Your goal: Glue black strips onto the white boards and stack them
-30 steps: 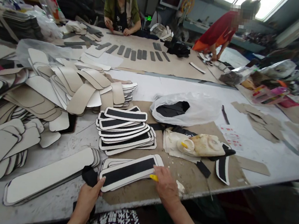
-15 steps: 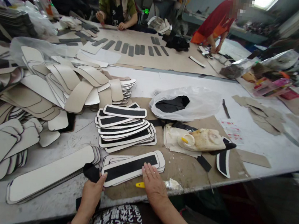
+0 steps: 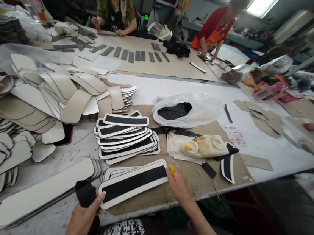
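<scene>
Panel (image 3: 134, 183), held at both ends

Left hand (image 3: 84, 212) pinches the near end, black cloth (image 3: 85, 193) alongside; right hand (image 3: 179, 185) pinches the far end, yellow handle (image 3: 172, 170) too. Long axis slants away rightward between fingers (image 3: 169, 169)! Beyond them, stacked panels (image 3: 125, 138).

The counter (image 3: 146, 89), pale and smudged towards the front, bears a brown sheet (image 3: 181, 170). Loose beige pieces (image 3: 75, 103) heap up at left, near a stack of long pale strips (image 3: 45, 191). Black-centred strips (image 3: 127, 138) (rather unevenly piled) lie mostly on the sheet; a translucent bag (image 3: 203, 110) overlaps its far edge.
</scene>
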A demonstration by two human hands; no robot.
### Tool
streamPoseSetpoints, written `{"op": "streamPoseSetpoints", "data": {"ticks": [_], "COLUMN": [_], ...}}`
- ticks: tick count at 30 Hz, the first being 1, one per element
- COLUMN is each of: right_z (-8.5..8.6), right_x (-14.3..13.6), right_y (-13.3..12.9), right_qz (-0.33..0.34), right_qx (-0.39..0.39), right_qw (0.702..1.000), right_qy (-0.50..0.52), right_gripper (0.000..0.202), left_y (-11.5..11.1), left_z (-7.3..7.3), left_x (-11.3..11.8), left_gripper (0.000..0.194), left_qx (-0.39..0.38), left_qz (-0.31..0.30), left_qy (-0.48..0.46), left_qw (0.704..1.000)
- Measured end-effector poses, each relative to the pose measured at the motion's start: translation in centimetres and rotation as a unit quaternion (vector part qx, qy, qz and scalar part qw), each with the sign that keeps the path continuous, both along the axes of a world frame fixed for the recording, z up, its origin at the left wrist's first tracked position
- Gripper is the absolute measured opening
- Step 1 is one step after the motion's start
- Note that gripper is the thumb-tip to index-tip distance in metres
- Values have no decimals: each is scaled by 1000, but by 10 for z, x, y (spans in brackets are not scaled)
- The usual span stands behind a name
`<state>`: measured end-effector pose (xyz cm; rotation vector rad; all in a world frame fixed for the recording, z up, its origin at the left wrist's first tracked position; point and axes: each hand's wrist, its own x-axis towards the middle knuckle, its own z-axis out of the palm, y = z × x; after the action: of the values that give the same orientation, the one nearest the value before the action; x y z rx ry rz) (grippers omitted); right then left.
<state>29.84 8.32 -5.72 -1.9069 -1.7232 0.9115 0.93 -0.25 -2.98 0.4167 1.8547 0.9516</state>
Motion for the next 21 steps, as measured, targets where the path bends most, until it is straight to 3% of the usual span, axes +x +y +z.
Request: {"op": "streamPoseSetpoints", "data": {"ticks": [4,8,21], "right_z": [12,18,29], "right_x": [-2,-4,0], "right_y": [6,4,4], "right_qz": [-30,-57,-43], "right_qx": [-92,-97,-8], "right_qw": [984,965,981], "right_qy": [150,238,191], "right_gripper": [35,29,29], "left_y": [4,7,10], "left_z": [18,25,38], "left_x": [9,13,24], "left_gripper": [50,52,48], "left_qx": [5,3,44], "left_qz": [31,40,3], "left_qy": [-20,-2,59], "left_qw": [999,999,997]}}
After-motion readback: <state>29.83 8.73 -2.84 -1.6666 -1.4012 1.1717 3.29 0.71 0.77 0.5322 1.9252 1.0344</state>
